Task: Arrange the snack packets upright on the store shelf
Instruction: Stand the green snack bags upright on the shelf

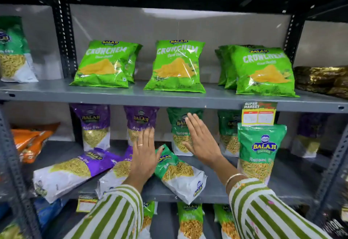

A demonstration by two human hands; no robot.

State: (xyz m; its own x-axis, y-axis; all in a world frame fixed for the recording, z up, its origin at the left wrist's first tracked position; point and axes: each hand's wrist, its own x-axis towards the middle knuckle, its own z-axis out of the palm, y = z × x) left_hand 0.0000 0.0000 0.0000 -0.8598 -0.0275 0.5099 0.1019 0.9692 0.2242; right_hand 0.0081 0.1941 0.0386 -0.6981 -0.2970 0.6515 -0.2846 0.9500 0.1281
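Both hands flat and spread over the middle shelf (216, 189), left hand (144, 156) and right hand (200, 137) holding nothing. Green packet (180, 174) lying tipped over at 6 o'clock from the right one

Just one head-worn wide-angle view, close up and facing the grey shelf rack (169, 98) straight on, tilted slightly down. The middle shelf edge sits about at eye level, with the tiers above and below bending away at the frame edges.

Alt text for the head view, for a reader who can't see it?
Two open hands, left and right, reach into a middle shelf where a green packet and two purple packets lie fallen; others stand upright behind. Crunchem bags stand above.
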